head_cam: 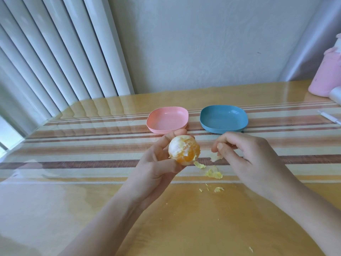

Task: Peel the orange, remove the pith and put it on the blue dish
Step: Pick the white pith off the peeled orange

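Note:
My left hand [156, 163] grips the peeled orange [184, 150] above the table, fingers curled round its back. White pith still covers its upper left side, and orange flesh shows lower right. To its right, my right hand [249, 157] pinches a pale strip of pith [215, 157] between thumb and fingertips, apart from the fruit. The blue dish [223, 119] lies empty on the table beyond my right hand.
A pink dish [167, 120] sits empty left of the blue one. Scraps of pith [214, 173] lie on the glossy striped table below the hands. A pink container [326, 74] stands at the far right edge. White vertical blinds hang at the left.

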Demonstrator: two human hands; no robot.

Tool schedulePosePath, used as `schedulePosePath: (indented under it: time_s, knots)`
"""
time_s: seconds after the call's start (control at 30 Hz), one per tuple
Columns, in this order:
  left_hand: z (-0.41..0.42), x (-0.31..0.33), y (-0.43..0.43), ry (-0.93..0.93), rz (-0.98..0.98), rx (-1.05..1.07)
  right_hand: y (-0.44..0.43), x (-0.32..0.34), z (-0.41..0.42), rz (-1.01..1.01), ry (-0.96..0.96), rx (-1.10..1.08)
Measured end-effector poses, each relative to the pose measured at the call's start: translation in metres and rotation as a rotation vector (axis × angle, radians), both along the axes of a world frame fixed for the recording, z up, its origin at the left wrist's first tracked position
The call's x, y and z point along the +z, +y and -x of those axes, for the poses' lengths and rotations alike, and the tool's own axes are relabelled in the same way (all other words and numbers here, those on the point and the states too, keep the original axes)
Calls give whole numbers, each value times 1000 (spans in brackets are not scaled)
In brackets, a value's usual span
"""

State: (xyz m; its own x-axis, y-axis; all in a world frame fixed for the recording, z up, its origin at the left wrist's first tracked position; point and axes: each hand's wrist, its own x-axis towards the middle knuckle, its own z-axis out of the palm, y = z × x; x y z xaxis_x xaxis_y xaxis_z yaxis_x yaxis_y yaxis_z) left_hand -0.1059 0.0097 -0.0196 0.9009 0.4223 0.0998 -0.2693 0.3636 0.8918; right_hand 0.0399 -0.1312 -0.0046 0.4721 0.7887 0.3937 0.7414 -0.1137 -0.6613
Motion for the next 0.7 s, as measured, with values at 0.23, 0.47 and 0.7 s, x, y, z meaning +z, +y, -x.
schedulePosePath:
  time_s: [0.23, 0.47, 0.7]
  knots:
    - [1, -1, 2, 27, -42, 7, 0, 2, 1, 25, -59, -28]
    - [2, 0, 2, 32, -55, 4, -3, 4, 2, 31, -58, 1]
    - [0, 0, 2, -23, 33, -25, -6, 9, 5, -56, -21, -52]
